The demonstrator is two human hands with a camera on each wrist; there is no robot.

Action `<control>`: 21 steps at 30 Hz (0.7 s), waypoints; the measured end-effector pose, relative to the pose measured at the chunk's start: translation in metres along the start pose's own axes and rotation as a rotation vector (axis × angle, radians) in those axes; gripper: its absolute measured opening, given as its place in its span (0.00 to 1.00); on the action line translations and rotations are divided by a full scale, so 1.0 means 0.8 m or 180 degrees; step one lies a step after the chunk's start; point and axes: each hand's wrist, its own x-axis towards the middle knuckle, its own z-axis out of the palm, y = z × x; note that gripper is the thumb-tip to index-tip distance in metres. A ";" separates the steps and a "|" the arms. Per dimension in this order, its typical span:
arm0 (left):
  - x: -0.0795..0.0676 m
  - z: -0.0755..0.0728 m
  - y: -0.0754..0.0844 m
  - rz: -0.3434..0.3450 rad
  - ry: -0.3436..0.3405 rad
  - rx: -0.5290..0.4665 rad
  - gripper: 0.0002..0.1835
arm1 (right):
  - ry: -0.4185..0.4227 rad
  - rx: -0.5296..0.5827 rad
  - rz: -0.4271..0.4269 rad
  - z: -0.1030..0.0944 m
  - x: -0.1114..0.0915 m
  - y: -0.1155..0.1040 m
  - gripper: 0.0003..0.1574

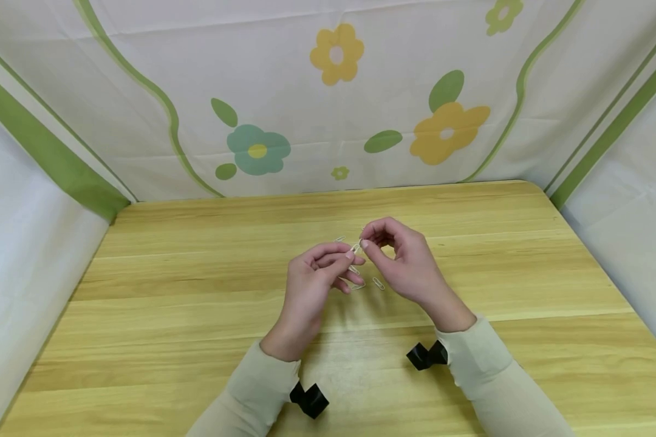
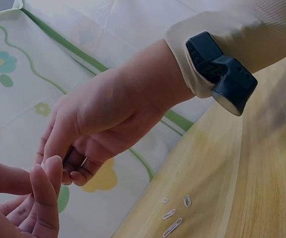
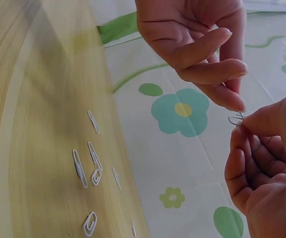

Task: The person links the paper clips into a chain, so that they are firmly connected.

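Note:
Both hands meet above the table, fingertips nearly together. My left hand [image 1: 310,280] pinches a small white paper clip [image 1: 356,248] between thumb and forefinger, its other fingers loosely bent. From the other side, my right hand [image 1: 410,267] pinches at the same spot with thumb and forefinger. In the right wrist view, a looped wire end of a paper clip [image 3: 236,119] sticks out of the right fingertips, just under the left ones. Whether one clip or two linked clips are held there is hidden by the fingers.
Several loose white paper clips lie on the wooden table [image 1: 169,315] below the hands, among them one paper clip [image 1: 378,283] near the right wrist and another [image 1: 341,239] farther back. A flowered cloth [image 1: 284,79] hangs behind the table.

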 end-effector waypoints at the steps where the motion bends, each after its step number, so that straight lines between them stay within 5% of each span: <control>1: 0.000 0.000 0.000 -0.0003 -0.0001 -0.0003 0.08 | 0.0005 -0.0045 -0.0010 0.000 0.000 0.000 0.03; 13: 0.003 -0.001 -0.002 -0.0028 0.0130 -0.0004 0.07 | -0.0196 -0.0549 -0.0341 -0.002 -0.002 0.001 0.06; 21: -0.003 0.000 -0.004 0.0023 0.0184 0.0147 0.07 | -0.0356 -0.0577 -0.0180 -0.004 -0.003 0.003 0.07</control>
